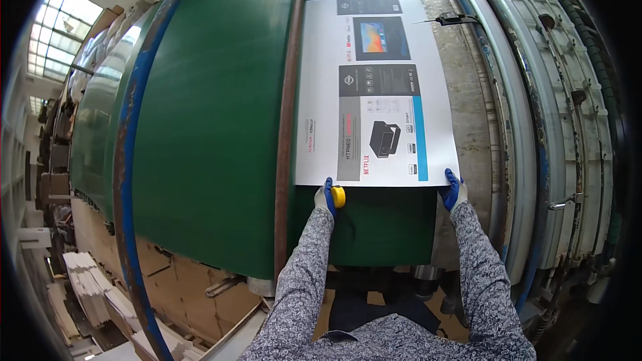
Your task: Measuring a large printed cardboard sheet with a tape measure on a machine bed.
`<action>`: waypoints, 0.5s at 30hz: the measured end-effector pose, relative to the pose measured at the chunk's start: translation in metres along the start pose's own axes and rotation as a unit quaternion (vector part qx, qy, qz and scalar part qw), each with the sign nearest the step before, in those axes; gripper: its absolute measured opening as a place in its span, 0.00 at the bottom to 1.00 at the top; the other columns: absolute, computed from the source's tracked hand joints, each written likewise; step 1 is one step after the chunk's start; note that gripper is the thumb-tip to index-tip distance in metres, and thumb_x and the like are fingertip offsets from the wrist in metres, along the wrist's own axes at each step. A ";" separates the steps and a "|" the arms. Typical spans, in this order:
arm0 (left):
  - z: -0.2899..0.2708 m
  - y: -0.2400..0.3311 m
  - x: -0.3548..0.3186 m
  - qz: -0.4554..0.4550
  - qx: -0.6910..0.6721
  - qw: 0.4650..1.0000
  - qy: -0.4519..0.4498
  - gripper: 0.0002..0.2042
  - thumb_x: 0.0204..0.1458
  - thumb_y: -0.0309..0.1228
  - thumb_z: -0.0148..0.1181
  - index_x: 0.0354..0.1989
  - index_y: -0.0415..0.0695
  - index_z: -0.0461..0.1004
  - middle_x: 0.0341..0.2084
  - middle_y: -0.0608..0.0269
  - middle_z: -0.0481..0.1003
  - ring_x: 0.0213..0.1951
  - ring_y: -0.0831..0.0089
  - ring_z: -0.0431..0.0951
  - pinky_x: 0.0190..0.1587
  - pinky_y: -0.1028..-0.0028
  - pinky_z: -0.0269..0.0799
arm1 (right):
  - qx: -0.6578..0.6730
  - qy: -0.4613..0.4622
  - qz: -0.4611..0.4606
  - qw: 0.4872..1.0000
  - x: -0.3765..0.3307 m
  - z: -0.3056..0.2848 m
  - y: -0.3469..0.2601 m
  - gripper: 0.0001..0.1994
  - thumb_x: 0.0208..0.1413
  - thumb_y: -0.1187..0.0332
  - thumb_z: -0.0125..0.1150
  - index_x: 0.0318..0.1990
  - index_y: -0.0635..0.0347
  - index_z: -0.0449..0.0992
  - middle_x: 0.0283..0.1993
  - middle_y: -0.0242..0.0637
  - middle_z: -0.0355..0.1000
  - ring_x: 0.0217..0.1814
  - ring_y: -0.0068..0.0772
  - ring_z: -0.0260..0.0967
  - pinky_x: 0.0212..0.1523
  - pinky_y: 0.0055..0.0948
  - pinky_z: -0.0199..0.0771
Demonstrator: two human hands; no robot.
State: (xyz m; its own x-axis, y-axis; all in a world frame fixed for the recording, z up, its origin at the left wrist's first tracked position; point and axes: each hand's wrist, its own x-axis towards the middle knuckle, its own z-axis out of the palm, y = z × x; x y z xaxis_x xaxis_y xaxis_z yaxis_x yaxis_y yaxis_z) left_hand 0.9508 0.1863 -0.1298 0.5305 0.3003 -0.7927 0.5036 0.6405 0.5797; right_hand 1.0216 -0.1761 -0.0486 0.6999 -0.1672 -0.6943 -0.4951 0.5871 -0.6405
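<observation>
On the green belt (221,127) of a large machine, at about twelve o'clock from the person, lies a white printed sheet (321,80), flat and face up, its long side running away from the body; it carries dark panels, a small picture of a screen, a black box-like device and a blue strip near its right edge; its near edge sits just past the hands.

Left hand (327,197), in a blue glove, is closed on the near left corner of the sheet at about eleven o'clock, fingers curled; a small yellow round object (339,196) sits against that hand, and whether it is held or only tucked there cannot be told; right hand (454,190), also in a blue glove, pinches the near right corner at about one o'clock; both sleeves are of a grey patterned cloth.

As a judgement: the sheet looks already laid out and squared on the belt, its left edge running along the brown rail (287,107); it is not yet released, since both hands have it by the corners; letting go is what appears left.

Right of the sheet, at two o'clock, a bare worn strip of the machine bed (468,107) and curved metal rails (535,127); at eight o'clock, below, stacks of flat cardboard (93,287) on the floor.
</observation>
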 end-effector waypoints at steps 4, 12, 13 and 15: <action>0.025 0.014 -0.001 0.012 0.080 0.997 0.018 0.19 0.47 0.46 0.53 0.33 0.41 0.71 0.26 0.61 0.71 0.28 0.69 0.71 0.33 0.69 0.68 | -0.012 -0.004 -0.021 1.000 0.025 -0.005 -0.012 0.13 0.47 0.72 0.58 0.42 0.56 0.68 0.38 0.38 0.70 0.39 0.35 0.69 0.38 0.32 0.73; 0.014 0.017 -0.003 0.019 0.038 0.997 -0.060 0.13 0.50 0.41 0.52 0.29 0.42 0.70 0.25 0.60 0.73 0.25 0.70 0.72 0.29 0.72 0.68 | -0.045 -0.068 0.085 0.993 0.014 -0.010 0.021 0.16 0.49 0.64 0.56 0.46 0.54 0.66 0.44 0.33 0.68 0.45 0.37 0.65 0.43 0.35 0.68; 0.014 0.017 0.002 0.033 0.032 0.997 -0.056 0.13 0.50 0.40 0.51 0.28 0.42 0.70 0.24 0.60 0.73 0.25 0.70 0.71 0.28 0.72 0.68 | -0.044 -0.070 0.086 0.993 0.018 -0.006 0.024 0.16 0.49 0.64 0.56 0.46 0.54 0.66 0.44 0.33 0.68 0.45 0.37 0.65 0.43 0.35 0.68; 0.016 0.007 0.011 0.054 0.020 0.997 -0.051 0.11 0.51 0.38 0.51 0.27 0.42 0.70 0.23 0.60 0.73 0.23 0.71 0.71 0.26 0.73 0.67 | -0.051 -0.052 0.085 0.994 0.031 -0.003 0.027 0.17 0.50 0.64 0.56 0.48 0.53 0.64 0.45 0.35 0.67 0.46 0.38 0.64 0.43 0.36 0.67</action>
State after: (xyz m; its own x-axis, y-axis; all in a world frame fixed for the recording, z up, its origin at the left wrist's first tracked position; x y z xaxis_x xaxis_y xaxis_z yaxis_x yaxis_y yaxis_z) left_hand 0.9714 0.1825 -0.1316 0.6478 0.2914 -0.7039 0.4659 0.5794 0.6687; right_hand 1.0284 -0.1675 -0.0888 0.6478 0.0132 -0.7617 -0.6569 0.5160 -0.5497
